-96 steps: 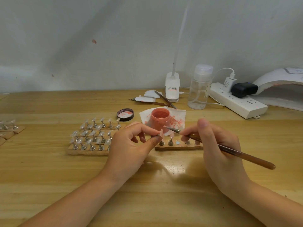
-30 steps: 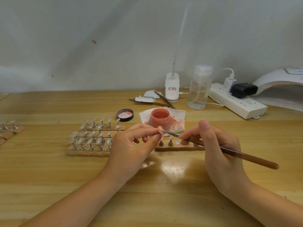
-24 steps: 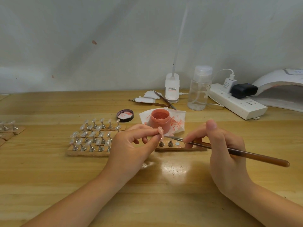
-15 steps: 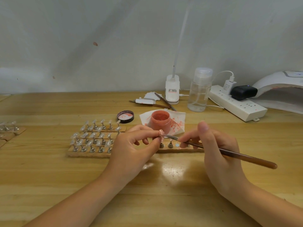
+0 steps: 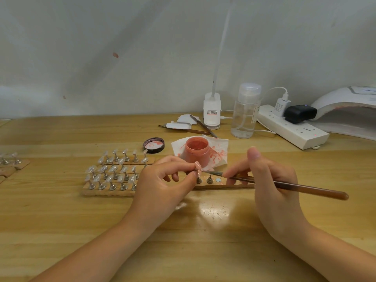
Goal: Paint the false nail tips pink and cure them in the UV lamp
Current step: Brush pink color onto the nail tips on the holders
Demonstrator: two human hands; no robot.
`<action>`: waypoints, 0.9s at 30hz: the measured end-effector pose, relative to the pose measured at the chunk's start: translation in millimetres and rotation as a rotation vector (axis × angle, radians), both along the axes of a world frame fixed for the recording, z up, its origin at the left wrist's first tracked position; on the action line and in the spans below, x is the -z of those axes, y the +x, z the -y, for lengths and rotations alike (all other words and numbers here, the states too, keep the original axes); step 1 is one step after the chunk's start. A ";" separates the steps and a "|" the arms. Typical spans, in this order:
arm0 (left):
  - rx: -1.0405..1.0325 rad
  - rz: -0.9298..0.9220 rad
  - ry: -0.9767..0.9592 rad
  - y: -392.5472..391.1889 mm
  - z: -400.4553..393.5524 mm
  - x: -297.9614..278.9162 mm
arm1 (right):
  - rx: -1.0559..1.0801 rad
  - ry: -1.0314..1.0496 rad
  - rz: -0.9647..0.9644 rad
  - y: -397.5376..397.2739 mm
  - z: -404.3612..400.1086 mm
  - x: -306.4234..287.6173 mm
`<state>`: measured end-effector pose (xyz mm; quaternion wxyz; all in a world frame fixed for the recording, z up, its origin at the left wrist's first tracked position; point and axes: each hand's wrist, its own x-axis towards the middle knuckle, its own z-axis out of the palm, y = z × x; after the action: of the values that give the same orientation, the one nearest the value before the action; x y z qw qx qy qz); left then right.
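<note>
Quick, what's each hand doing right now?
Left hand: pinches a nail tip.
Right hand: holds the brush, its bristle end at the tip.

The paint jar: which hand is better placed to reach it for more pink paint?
The right hand: it holds the brush, whose tip lies near the open paint jar. The left hand pinches the nail tip.

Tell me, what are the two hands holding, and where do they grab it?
Left hand pinches the nail tip from below. Right hand holds the brush near its front end.
</note>
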<state>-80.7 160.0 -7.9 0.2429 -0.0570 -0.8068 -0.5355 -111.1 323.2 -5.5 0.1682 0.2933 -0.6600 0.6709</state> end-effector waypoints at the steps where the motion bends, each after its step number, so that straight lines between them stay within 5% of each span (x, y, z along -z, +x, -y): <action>1: 0.006 -0.007 0.008 0.3 -0.5 -0.4 | -0.004 -0.019 0.012 0.4 -1.1 -0.1; 27: 0.019 -0.003 0.054 0.9 -2.2 -2.6 | -0.006 -0.007 0.004 -0.1 -1.7 -2.9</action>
<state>-79.8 162.2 -5.3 0.2406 -0.0589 -0.7912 -0.5591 -111.2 325.0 -2.6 0.1658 0.2936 -0.6572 0.6741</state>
